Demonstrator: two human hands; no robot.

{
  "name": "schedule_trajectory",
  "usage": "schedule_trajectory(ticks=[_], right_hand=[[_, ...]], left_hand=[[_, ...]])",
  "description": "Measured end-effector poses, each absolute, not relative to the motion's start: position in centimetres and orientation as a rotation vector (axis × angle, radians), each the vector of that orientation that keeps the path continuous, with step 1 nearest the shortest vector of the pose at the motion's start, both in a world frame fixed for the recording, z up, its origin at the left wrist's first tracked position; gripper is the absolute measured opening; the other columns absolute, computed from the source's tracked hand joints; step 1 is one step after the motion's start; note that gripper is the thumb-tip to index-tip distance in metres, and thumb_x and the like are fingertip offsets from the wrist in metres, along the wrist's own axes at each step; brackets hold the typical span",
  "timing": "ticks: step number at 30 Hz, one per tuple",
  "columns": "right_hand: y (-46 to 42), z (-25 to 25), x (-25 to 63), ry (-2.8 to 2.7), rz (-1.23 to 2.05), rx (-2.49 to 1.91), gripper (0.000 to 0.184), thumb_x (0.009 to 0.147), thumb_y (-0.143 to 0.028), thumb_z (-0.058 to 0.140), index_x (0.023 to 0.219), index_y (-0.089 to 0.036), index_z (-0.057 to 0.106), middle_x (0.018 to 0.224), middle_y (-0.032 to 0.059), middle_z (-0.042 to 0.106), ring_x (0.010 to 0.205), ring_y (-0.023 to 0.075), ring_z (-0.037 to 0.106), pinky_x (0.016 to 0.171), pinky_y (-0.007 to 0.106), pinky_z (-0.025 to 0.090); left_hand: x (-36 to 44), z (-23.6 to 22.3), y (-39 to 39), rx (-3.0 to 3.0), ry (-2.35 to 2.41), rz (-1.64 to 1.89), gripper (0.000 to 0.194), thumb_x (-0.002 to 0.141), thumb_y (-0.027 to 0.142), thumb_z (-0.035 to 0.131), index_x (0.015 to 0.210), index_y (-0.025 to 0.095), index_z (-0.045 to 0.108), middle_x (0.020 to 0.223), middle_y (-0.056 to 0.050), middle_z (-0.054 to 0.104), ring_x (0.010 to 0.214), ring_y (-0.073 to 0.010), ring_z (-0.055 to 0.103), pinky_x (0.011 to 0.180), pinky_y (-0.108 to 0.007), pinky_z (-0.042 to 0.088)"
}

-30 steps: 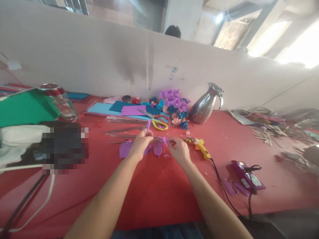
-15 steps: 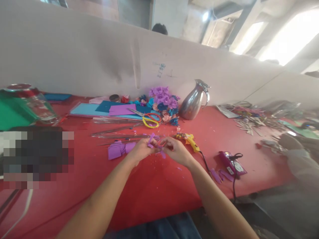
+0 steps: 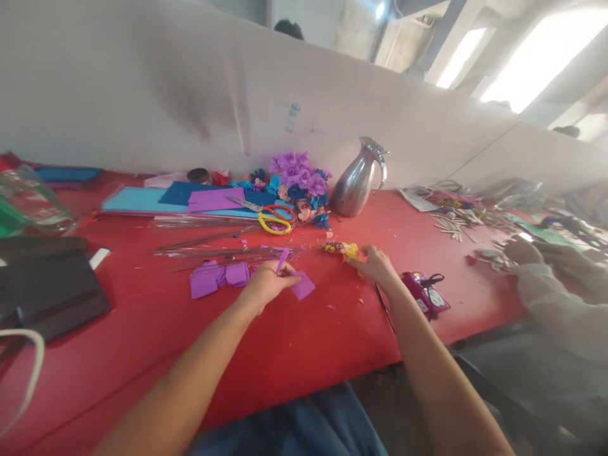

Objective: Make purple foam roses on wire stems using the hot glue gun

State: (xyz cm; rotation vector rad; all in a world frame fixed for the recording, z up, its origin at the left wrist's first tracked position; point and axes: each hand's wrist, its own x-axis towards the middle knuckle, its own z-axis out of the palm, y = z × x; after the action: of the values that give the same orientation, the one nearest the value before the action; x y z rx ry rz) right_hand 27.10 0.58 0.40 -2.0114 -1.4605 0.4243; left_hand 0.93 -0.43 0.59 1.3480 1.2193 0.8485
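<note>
My left hand [image 3: 268, 284] is closed over the table, pinching a purple paper square [image 3: 304, 285] that sticks out to the right of the fingers. A narrow purple strip [image 3: 282, 260] stands up from the same fingers. Farther right, my right hand [image 3: 378, 265] has its fingers around the handle of a yellow glue gun [image 3: 349, 250], which lies with its nozzle to the left. Part of the handle is hidden by the fingers. Left of my left hand rest cut purple paper pieces [image 3: 207, 280]. Beyond it lie thin wires [image 3: 190, 239] and scissors [image 3: 274, 221] with red and yellow handles.
Purple, blue and pink paper flowers [image 3: 304, 180] sit near a metal jug [image 3: 356, 180]. Coloured sheets [image 3: 137, 200] lie at the back left. A magenta power box [image 3: 424, 294] with a plugged cable is at right. A co-worker's hand [image 3: 522, 250] is at far right.
My right hand has left the purple paper by my left hand and moved right onto the glue gun. The purple square now shows flat in my left hand. The whole view has shifted slightly.
</note>
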Motion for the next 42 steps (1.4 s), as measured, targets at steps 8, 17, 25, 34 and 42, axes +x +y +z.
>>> schedule_trajectory(ticks=[8,17,25,34,42], right_hand=[[3.1,-0.9,28.1,-1.350,0.767,-2.109,0.036,0.048,-0.033,0.084,0.056,-0.021,0.050,0.052,-0.0018,0.052,0.054,0.0162,0.053,0.045,0.025,0.035],[-1.0,0.3,26.4,-1.225,0.990,-1.715,0.024,0.073,-0.028,0.060,0.094,-0.021,0.049,0.084,0.0023,0.064,0.062,0.0139,0.063,0.053,0.025,0.048],[-8.2,2.8,24.9,-1.474,1.177,-1.632,0.033,0.081,-0.049,0.058,0.084,-0.017,0.056,0.051,-0.0035,0.053,0.044,0.0107,0.050,0.045,0.023,0.040],[-9.4,2.7,22.4,-1.775,1.121,-1.872,0.045,0.083,-0.056,0.052,0.056,-0.019,0.048,0.044,-0.0026,0.046,0.041,0.0089,0.045,0.041,0.021,0.029],[-9.2,2.9,22.2,-1.887,1.071,-1.971,0.042,0.081,-0.054,0.055,0.058,-0.020,0.047,0.047,-0.0016,0.051,0.043,0.0107,0.049,0.043,0.022,0.028]], left_hand=[[1.2,0.7,-0.6,1.522,1.468,0.708,0.013,0.065,0.028,0.065,0.063,0.018,0.073,0.056,0.000,0.064,0.058,-0.0157,0.054,0.058,-0.028,0.034],[1.7,-0.3,-0.5,1.340,1.388,0.793,0.007,0.065,0.023,0.066,0.063,0.017,0.065,0.060,0.001,0.063,0.060,-0.0141,0.056,0.063,-0.027,0.039],[1.4,-0.4,-0.3,1.723,1.531,0.593,0.015,0.071,0.021,0.066,0.058,0.018,0.059,0.059,0.000,0.059,0.060,-0.0157,0.056,0.062,-0.027,0.037],[1.6,-0.2,-0.3,1.831,1.566,0.498,0.016,0.075,0.023,0.064,0.060,0.018,0.060,0.060,-0.001,0.062,0.060,-0.0162,0.057,0.061,-0.027,0.037],[1.6,-0.1,-0.3,1.842,1.576,0.476,0.015,0.076,0.024,0.064,0.063,0.018,0.062,0.063,-0.003,0.065,0.063,-0.0172,0.059,0.064,-0.028,0.040]])
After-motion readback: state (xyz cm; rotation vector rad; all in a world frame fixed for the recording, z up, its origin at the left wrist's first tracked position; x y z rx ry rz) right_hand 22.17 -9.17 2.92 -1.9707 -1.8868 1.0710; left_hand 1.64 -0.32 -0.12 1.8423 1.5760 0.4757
